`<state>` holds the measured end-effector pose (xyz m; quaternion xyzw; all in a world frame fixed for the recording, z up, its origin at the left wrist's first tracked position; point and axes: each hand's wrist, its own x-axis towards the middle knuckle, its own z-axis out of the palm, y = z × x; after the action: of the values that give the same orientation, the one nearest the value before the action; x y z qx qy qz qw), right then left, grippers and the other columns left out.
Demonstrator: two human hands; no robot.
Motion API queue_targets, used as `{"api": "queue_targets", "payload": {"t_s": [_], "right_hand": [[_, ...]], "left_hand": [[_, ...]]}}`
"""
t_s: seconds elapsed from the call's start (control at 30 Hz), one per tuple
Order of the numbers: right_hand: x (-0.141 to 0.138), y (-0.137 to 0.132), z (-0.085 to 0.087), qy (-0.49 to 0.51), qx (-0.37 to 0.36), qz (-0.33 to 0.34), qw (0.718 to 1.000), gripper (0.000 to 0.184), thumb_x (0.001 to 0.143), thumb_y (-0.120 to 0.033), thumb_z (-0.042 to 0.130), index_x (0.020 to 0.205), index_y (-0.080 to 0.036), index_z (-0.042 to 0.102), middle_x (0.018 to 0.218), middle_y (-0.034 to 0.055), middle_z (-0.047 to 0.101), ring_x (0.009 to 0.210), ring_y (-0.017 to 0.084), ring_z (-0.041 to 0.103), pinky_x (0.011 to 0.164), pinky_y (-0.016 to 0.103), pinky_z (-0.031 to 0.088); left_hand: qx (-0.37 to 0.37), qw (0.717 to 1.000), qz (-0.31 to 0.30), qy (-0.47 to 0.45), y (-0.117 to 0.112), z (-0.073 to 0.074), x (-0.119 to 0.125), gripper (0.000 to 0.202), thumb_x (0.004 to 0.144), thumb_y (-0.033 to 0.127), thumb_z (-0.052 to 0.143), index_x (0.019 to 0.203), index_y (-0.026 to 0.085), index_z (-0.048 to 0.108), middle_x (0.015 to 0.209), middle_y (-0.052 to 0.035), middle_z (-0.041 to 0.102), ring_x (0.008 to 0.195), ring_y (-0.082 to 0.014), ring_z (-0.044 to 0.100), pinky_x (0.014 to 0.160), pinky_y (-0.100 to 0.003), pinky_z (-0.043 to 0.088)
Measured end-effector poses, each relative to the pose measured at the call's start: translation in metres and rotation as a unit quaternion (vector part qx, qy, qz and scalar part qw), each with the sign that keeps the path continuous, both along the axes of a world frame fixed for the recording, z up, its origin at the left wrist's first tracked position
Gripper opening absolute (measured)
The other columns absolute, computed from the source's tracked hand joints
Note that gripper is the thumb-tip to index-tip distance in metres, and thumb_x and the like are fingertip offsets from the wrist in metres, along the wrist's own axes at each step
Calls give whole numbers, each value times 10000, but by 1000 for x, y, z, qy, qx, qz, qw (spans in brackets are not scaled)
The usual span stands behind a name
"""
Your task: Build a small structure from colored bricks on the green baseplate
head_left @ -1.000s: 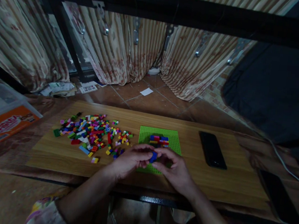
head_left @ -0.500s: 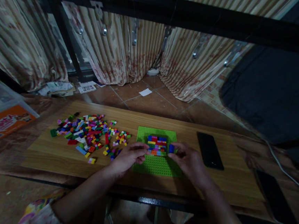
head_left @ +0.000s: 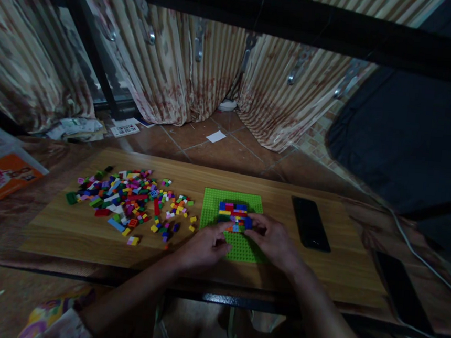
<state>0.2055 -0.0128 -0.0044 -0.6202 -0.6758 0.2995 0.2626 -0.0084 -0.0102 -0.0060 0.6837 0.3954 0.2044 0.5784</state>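
Observation:
A block of colourful toy bricks [head_left: 233, 210] sits on a green baseplate [head_left: 242, 252]. My right hand [head_left: 272, 239] pinches a blue brick [head_left: 248, 223] at the block's right side; whether it is pressed on cannot be made out. At the lower left of the block is my left hand [head_left: 207, 243], its index finger stretched out to the bricks and the other fingers loosely bent. I see nothing held in it.
Many loose bricks [head_left: 128, 197] lie heaped on the left of the wooden table [head_left: 77, 240]. A dark phone [head_left: 310, 224] lies right of the baseplate, and another dark slab [head_left: 402, 292] farther right. A clear box with an orange label [head_left: 1, 181] stands far left.
My right hand has moved left, bringing the blue brick from beside the block up against its right side. My left hand has shifted slightly right and down along the block. The view has shifted a little.

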Motion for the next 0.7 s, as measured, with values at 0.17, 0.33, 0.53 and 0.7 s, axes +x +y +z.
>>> {"api": "queue_targets", "payload": {"t_s": [0.17, 0.33, 0.53, 0.7], "right_hand": [[-2, 0, 4, -7, -5, -1, 1000, 350, 780, -267, 627, 1123, -200, 625, 902, 52, 681, 809, 189, 629, 772, 352, 478], [-4, 2, -1, 7, 5, -1, 1000, 368, 770, -253, 636, 1135, -210, 618, 880, 34, 666, 773, 169, 618, 739, 327, 480], [-5, 3, -4, 48, -6, -40, 998, 368, 746, -266, 656, 1108, -204, 625, 899, 41, 672, 772, 170, 635, 722, 325, 499], [-4, 4, -7, 71, -2, -69, 995, 328, 743, -303, 664, 1055, -203, 648, 902, 58, 701, 799, 192, 655, 748, 352, 507]], "left_hand": [[32, 998, -16, 44, 0, 0, 0, 578, 812, 296, 498, 1367, 149, 435, 579, 41, 519, 509, -113, 419, 517, -231, 285], [61, 995, -38, 68, 0, 4, 2, 592, 802, 266, 483, 1381, 160, 417, 568, 42, 536, 504, -122, 434, 536, -243, 292], [75, 991, -59, 92, 2, 12, 6, 570, 782, 262, 494, 1341, 155, 468, 609, 7, 622, 545, -157, 492, 572, -262, 326], [81, 991, -56, 89, 0, 12, 10, 593, 762, 242, 504, 1345, 138, 470, 562, 11, 606, 594, -180, 526, 631, -278, 358]]}}
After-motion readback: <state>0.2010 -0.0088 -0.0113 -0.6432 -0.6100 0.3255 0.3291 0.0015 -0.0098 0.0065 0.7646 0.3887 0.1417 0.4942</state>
